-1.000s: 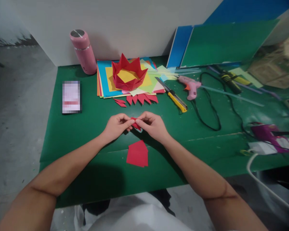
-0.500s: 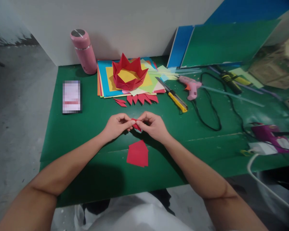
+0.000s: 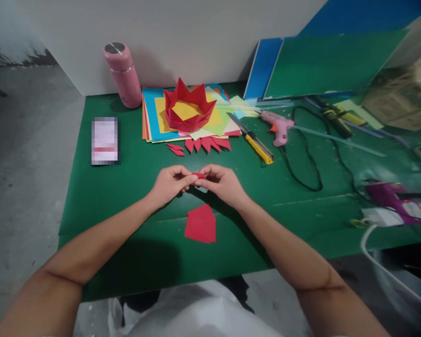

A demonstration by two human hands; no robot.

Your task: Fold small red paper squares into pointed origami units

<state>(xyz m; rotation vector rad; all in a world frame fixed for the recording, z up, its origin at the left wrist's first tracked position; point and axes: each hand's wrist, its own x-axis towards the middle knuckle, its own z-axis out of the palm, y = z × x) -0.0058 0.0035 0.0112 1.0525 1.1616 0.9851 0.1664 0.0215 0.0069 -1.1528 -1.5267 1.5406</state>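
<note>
Red paper between the fingers now looks narrower.

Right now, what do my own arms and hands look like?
Your left hand and right hand are ungloved, with nothing visible on the wrists. Your left forearm and right forearm are sleeveless. A whitish top shows below.

We see one small piece of bright red paper, showing as a short, narrow strip that runs sideways, nearly level. It is pinched at both ends, our left hand gripping one and our right hand the other, near the middle of our view. Our fingers cover much of it, so we cannot tell its full outline.
</note>
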